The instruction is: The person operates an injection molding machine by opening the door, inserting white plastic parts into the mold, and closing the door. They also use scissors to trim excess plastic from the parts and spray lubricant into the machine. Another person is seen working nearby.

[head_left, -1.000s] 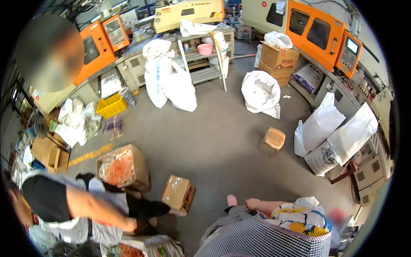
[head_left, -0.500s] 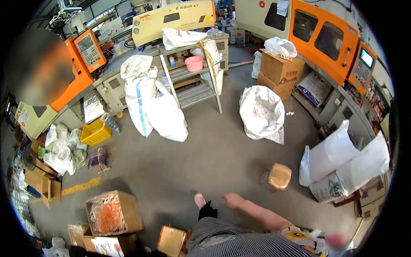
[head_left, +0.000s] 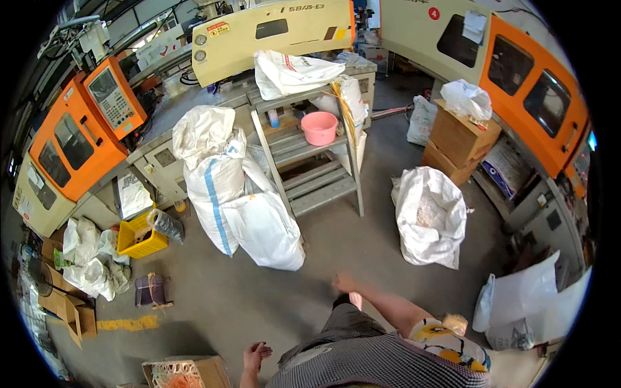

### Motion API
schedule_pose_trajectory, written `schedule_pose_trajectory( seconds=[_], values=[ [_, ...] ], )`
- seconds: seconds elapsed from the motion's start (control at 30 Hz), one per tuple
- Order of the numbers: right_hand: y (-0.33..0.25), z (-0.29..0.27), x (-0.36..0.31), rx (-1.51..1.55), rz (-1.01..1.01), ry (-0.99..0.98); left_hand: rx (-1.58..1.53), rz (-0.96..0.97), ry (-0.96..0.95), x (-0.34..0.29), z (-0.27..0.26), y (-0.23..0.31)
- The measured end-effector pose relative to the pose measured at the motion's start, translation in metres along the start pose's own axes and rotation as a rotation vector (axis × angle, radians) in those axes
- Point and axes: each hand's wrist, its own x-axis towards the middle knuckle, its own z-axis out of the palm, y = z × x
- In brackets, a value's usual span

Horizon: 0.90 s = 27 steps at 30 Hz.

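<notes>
On a grey workshop floor, we see at far left an orange-and-cream moulding machine with dark windows (head_left: 71,149), and below it a heap of crumpled white plastic bags (head_left: 94,262). Beside the heap sits a yellow plastic crate (head_left: 143,246), with a purple bound bundle (head_left: 150,291) on the floor just below it. At the lower edge we find an open brown cardboard box (head_left: 212,372), holding tangled peach and white strands (head_left: 176,376). Higher up, a white woven sack with a blue stripe (head_left: 202,187) leans against a plain white sack (head_left: 265,226).

Our left hand (head_left: 256,354) hangs just right of the box, its fingers loosely bent and apart, with hold of nothing. A grey metal step stand (head_left: 323,197) bears a round pink plastic tub (head_left: 319,129). Below the stand, our right hand (head_left: 345,282) is over the floor, nearest the plain sack and apart from it; blur keeps us from telling how far its fingers are curled or whether they grip anything.

Farther right, we see a wide-mouthed white sack (head_left: 414,236) with pale contents, then stacked brown cartons (head_left: 456,136) beside an orange-doored machine (head_left: 537,97).
</notes>
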Motion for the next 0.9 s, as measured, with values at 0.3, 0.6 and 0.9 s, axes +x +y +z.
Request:
schedule_pose_trajectory(
  seconds=[0.3,0.6,0.9],
  values=[
    [0.011,-0.221,0.510,0.455,-0.053,0.576,0.025,0.073,0.489,0.132,0.049,-0.008],
    [0.108,-0.276,0.934,-0.041,0.053,0.530,-0.301,-0.546,0.717,0.263,0.239,0.132],
    [0.123,-0.282,1.042,-0.503,0.112,0.337,-0.487,-0.667,0.917,0.252,0.302,0.161]
  ],
)
